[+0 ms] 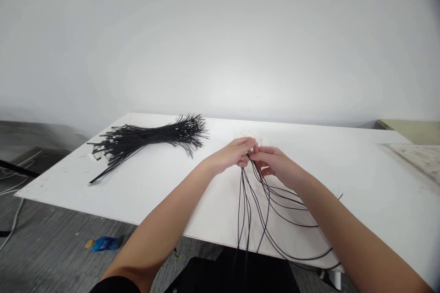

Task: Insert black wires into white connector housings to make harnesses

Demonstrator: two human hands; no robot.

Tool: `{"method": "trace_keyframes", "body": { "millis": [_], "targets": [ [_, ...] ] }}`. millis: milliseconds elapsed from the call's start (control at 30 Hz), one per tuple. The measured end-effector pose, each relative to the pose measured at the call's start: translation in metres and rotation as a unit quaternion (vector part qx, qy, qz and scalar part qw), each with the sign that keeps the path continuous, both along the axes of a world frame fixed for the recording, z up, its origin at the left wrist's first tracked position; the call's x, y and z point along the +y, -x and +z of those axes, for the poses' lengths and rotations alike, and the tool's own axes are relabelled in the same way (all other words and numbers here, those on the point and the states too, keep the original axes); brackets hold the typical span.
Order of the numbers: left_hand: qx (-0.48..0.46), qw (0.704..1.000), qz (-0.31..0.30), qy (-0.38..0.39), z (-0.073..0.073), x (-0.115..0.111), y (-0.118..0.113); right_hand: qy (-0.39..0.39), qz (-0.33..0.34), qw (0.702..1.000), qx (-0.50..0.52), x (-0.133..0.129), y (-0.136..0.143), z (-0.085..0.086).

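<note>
Several thin black wires (269, 193) hang from between my two hands and fan out over the white table, some dropping past its front edge. My left hand (239, 151) is closed on the upper ends of these wires. Close against it, my right hand (273, 161) pinches the wires near the same point. A bit of red shows beside the right fingers. The fingers hide what lies at the wire ends. A small whitish heap (250, 135) sits on the table just behind my hands; I cannot make out what it is.
A large bundle of black wires (154, 135) lies on the left of the white table (165, 192). At the right edge is a pale board (417, 155). A blue bottle with a yellow cap (106, 243) lies on the carpet. A wall rises behind.
</note>
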State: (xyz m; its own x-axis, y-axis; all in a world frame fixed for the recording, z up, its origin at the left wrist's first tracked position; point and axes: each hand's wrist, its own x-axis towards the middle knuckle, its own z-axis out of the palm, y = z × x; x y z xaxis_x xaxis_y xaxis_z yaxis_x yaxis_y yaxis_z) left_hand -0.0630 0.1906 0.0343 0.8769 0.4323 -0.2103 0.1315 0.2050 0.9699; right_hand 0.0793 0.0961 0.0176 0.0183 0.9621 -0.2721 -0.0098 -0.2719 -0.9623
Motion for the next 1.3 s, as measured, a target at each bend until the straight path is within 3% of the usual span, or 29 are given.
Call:
{"method": "trace_keyframes", "body": {
  "millis": [333,733,1300],
  "targets": [
    [-0.006,1.000,0.013,0.008,-0.002,0.002,-0.001,-0.037,-0.039,0.996,-0.077,0.001,0.004,0.000],
    [-0.016,0.998,0.053,0.037,0.005,0.003,0.001,-0.073,0.017,0.991,-0.108,-0.006,-0.004,0.011],
    [-0.030,0.999,0.038,0.022,0.005,0.004,0.002,-0.050,0.042,0.989,-0.130,-0.007,-0.007,0.012]
  ]
}}
